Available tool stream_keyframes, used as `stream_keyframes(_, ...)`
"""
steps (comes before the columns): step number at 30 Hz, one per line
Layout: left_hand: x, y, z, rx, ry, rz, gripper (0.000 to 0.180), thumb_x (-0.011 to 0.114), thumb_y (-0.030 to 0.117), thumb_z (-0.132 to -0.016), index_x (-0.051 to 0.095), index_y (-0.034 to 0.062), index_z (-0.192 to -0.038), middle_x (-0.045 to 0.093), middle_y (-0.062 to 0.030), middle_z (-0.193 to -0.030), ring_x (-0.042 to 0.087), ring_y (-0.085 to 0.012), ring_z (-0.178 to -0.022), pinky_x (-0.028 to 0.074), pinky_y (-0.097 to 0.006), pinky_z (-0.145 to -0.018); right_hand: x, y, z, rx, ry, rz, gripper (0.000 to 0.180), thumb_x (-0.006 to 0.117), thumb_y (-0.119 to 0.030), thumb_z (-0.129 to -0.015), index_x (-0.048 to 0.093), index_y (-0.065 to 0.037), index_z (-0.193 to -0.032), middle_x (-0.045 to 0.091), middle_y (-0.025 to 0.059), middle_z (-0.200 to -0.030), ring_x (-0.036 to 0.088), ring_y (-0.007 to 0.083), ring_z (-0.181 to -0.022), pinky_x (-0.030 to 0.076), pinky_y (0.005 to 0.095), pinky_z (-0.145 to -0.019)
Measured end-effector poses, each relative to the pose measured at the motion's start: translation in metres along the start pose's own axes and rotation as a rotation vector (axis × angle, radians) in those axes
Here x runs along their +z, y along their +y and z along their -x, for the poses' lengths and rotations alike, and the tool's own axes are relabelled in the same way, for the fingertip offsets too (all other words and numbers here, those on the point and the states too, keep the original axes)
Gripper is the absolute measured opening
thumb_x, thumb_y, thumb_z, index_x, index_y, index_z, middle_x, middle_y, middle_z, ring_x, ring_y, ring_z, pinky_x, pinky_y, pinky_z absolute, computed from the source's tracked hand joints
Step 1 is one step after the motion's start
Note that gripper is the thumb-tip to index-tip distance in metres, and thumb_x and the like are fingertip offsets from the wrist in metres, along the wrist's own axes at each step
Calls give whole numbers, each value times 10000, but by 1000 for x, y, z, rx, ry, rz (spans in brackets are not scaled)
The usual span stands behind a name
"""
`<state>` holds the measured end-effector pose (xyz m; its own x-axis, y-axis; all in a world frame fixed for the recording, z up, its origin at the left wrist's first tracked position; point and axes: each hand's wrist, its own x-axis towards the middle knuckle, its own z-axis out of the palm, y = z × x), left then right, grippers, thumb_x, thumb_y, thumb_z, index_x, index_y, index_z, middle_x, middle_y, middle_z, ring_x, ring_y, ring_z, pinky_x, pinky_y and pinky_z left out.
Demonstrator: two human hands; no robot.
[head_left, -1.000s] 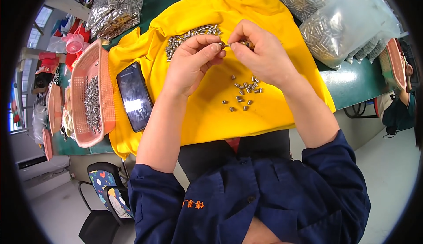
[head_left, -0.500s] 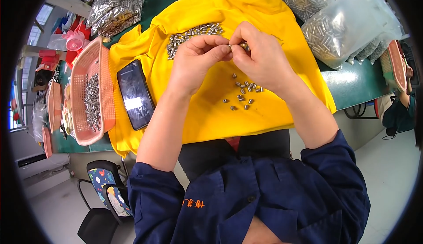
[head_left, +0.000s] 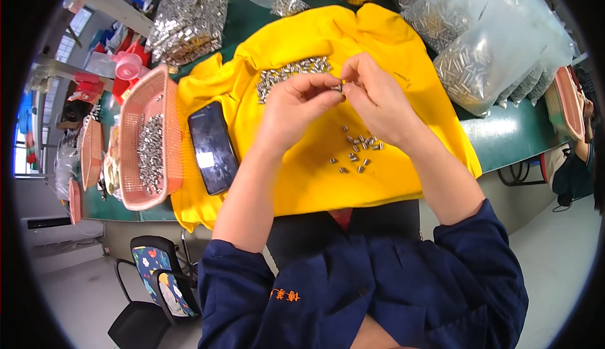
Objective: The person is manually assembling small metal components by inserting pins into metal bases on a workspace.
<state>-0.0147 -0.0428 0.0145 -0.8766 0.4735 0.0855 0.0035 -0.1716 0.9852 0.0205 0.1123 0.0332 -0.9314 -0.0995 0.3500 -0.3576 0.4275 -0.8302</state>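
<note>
A green-topped table (head_left: 504, 136) is seen running across the room, set on a pale grey floor (head_left: 554, 248). A black chair with a patterned backrest (head_left: 154, 276) is parked at the lower left. Daylight is let in by a window (head_left: 22, 134) on the far left, and a white wall unit (head_left: 53, 226) is mounted below it.

Assembly workshop: bagged metal parts (head_left: 485, 52)

Both hands (head_left: 343, 100) slightly higher up the yellow cloth (head_left: 328, 172) (fingertips closer together).
</note>
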Motion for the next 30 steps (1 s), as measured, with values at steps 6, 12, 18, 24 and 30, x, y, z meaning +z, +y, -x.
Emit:
stream_keyframes(6, 0, 14, -3, -4, -8, -227, 114, 602, -3, -745, 599, -21, -857, 614, -32, -788, 584, -92, -735, 465, -200, -687, -4, 1, 2, -9, -33, -96, 75, 451, -48, -775, 419, -18, -836, 509, 148, -716, 519, 295, -674, 411, 342, -614)
stream_keyframes(12, -48, 30, -27, 124, 201, -220, 70, 553, -11, -750, 549, -20, -819, 584, -74, -740, 577, -139, -679, 478, -253, -665, -39, 9, -4, 10, 300, -322, 40, 459, -21, -786, 448, -15, -824, 481, 51, -696, 468, 146, -619, 392, 261, -583)
stream_keyframes(18, -99, 75, -148, 274, 329, -1122, 188, 589, 167, -741, 632, 41, -874, 639, -83, -801, 607, -150, -746, 461, -253, -673, -23, -11, 1, -119, 147, -140, 46, 462, -18, -772, 457, -21, -817, 479, 107, -679, 484, 190, -594, 385, 278, -545)
stream_keyframes(24, -130, 66, -215, 161, 27, -1517, 201, 544, 216, -689, 653, 117, -826, 622, -100, -836, 584, -274, -784, 462, -351, -709, -25, -8, 3, 3, 165, -175, 67, 478, -12, -754, 465, -22, -819, 492, 103, -656, 480, 216, -562, 386, 300, -527)
stream_keyframes(30, -105, 69, -223, -59, -198, -1666, 186, 539, 234, -670, 657, 127, -765, 614, -119, -788, 582, -287, -756, 459, -370, -681, -28, -4, 7, 28, 164, -142, 68, 474, -22, -762, 473, -28, -829, 498, 105, -663, 485, 226, -570, 389, 300, -532)
